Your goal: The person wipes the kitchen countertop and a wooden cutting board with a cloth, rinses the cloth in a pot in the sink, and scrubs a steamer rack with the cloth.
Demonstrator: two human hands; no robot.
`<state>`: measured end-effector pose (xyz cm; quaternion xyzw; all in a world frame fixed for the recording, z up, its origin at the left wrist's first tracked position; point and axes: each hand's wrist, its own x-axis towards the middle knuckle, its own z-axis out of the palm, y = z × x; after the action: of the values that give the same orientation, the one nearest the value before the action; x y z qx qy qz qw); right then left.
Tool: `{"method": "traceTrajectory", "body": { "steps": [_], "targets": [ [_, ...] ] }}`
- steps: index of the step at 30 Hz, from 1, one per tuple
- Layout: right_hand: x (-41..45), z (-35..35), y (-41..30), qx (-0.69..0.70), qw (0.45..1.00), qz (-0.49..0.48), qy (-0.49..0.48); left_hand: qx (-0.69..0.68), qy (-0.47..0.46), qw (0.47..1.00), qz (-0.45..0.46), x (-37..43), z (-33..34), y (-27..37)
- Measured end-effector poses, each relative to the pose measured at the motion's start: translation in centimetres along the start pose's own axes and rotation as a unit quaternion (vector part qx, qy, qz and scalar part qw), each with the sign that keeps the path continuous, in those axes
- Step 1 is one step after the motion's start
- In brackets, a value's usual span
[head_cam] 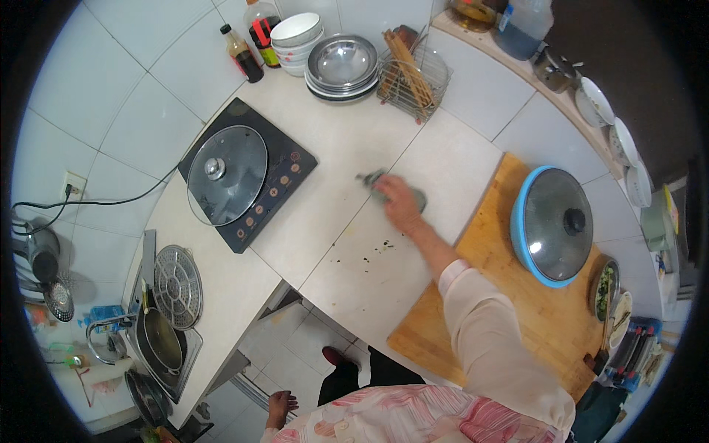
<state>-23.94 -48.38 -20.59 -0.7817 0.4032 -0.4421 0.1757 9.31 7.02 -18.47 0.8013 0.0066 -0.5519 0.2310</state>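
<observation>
My right hand presses a grey-green cloth onto the pale countertop; hand and cloth are blurred. Part of the cloth is hidden under my fingers. Dark green food scraps lie scattered on the counter nearer to me than the cloth. Below the counter edge, over the tiled floor, hangs my left hand, its fingers loosely bent and nothing seen in them.
An induction cooker with a glass lid stands left. Behind are stacked metal plates and a wire chopstick basket. At right, a wooden cutting board bears a lidded blue bowl. The sink is lower left.
</observation>
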Motion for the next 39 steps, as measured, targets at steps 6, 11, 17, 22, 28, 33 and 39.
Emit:
{"method": "traceTrajectory", "body": {
  "steps": [6,11,17,22,28,33,39],
  "targets": [
    [1.0,-0.1,-5.1,0.193,0.959,0.200,-0.051,-0.024,-0.002,0.999,0.034,1.8,1.0,2.1],
    [6.3,-5.2,6.2,-0.003,0.970,0.182,0.159,-0.052,-0.010,0.997,0.055,0.9,0.8,0.1],
    [10.4,3.1,1.7,-0.234,0.971,0.051,0.016,-0.070,0.037,0.995,-0.053,-1.6,0.9,-5.1],
    [7.3,9.5,-5.6,-0.005,0.971,-0.032,-0.236,-0.069,0.034,0.996,-0.051,-1.5,2.1,-5.0],
    [2.1,7.0,-11.4,0.111,0.876,-0.285,-0.374,-0.072,0.033,0.997,0.002,-0.2,2.5,-3.7],
    [6.5,5.7,-6.3,0.059,0.942,-0.219,-0.247,-0.084,0.035,0.996,0.017,-0.6,2.4,-3.6],
    [7.5,9.8,-9.1,0.034,0.947,-0.145,-0.286,-0.079,0.049,0.996,-0.010,-1.5,3.2,-5.4]
  ]
}}
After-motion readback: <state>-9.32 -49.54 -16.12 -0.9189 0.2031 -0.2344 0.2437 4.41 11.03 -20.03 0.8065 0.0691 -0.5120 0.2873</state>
